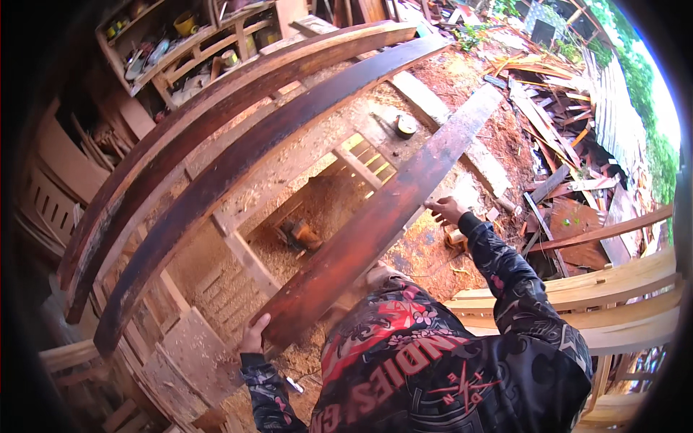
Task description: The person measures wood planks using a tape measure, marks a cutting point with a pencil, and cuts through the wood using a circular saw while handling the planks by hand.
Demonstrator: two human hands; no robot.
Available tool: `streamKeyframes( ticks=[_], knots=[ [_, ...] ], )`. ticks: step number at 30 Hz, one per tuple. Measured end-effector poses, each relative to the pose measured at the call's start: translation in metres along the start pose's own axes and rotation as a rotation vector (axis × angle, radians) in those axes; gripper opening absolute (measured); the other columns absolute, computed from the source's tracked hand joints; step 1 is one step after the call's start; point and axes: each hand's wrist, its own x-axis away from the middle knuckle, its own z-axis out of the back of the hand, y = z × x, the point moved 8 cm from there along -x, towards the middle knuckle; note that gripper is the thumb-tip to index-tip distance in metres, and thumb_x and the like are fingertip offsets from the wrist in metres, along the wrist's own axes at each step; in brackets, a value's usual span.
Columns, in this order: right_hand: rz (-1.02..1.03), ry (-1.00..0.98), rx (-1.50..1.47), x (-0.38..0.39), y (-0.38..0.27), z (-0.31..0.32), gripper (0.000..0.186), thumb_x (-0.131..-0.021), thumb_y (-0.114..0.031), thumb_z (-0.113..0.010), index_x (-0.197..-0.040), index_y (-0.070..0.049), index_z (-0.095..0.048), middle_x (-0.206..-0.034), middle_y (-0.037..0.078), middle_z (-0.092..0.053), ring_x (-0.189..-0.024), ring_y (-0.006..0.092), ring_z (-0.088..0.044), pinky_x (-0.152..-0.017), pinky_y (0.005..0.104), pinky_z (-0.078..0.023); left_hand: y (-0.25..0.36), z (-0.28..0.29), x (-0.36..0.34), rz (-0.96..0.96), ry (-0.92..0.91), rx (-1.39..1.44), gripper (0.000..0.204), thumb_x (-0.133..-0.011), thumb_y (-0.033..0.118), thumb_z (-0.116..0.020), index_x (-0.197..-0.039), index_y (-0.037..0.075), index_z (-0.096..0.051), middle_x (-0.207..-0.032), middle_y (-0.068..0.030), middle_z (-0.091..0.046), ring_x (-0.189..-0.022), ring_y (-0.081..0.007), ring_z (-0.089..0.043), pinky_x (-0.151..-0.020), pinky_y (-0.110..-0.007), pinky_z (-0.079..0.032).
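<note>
My left hand [254, 333] grips the near end of a long reddish-brown plank [379, 216], which runs diagonally away from me. My right hand [447, 209] is beside the plank's right edge, farther along, fingers curled on something small that I cannot make out. Two long curved dark beams lie to the left of the plank, the middle one [274, 126] and the outer one [166, 137], across a wooden frame [242, 249] strewn with shavings. A tape measure [404, 126] rests beyond the plank. An orange power tool [302, 234] lies below, among the sawdust.
A cluttered wooden shelf [195, 54] stands behind the beams at upper left. Heaps of scrap boards [563, 137] and a corrugated sheet [621, 144] fill the right side. Pale curved boards [606, 310] are stacked at my right, and panels [65, 159] lean at far left.
</note>
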Motion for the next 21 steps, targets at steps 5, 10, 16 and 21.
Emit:
streamKeyframes(
  ticks=[5,10,16,21],
  knots=[
    [0.226,0.417,0.428,0.008,-0.034,0.127,0.05,-0.075,-0.044,-0.078,-0.072,0.004,-0.064,-0.07,0.014,-0.063,-0.065,0.0235,-0.061,-0.062,0.039,-0.049,0.02,0.016,-0.002,0.092,0.105,-0.511,0.032,-0.09,0.02,-0.069,-0.113,-0.002,-0.065,-0.108,-0.0085,-0.068,-0.097,-0.0152,-0.062,-0.087,-0.029,-0.048],
    [0.413,0.643,0.585,-0.034,-0.023,0.247,0.027,-0.074,-0.026,-0.075,-0.08,0.0,-0.069,-0.122,0.022,-0.061,-0.109,0.034,-0.061,-0.09,0.0423,-0.05,0.119,0.05,0.007,-0.39,0.747,-0.666,0.017,-0.091,0.017,-0.069,-0.094,0.001,-0.061,-0.085,-0.0024,-0.059,-0.078,-0.0122,-0.055,-0.075,-0.028,-0.047],
    [0.624,0.454,0.465,-0.098,-0.084,0.279,0.036,-0.078,-0.027,-0.075,-0.1,-0.004,-0.058,-0.101,0.019,-0.058,-0.095,0.034,-0.058,-0.081,0.0422,-0.048,0.203,-0.171,-0.123,-0.63,0.707,-0.82,0.011,-0.083,-0.001,-0.067,-0.093,-0.001,-0.064,-0.088,-0.0056,-0.067,-0.083,-0.0143,-0.062,-0.078,-0.028,-0.05],
    [0.684,0.456,0.229,-0.136,-0.077,0.296,0.011,-0.074,-0.001,-0.063,-0.072,-0.001,-0.052,-0.066,0.013,-0.055,-0.059,0.029,-0.055,-0.056,0.0376,-0.045,0.197,-0.432,-0.298,-0.437,0.393,-1.134,0.021,-0.087,0.021,-0.07,-0.087,0.0,-0.071,-0.069,-0.0114,-0.068,-0.066,-0.0156,-0.065,-0.06,-0.031,-0.049]
  ],
)
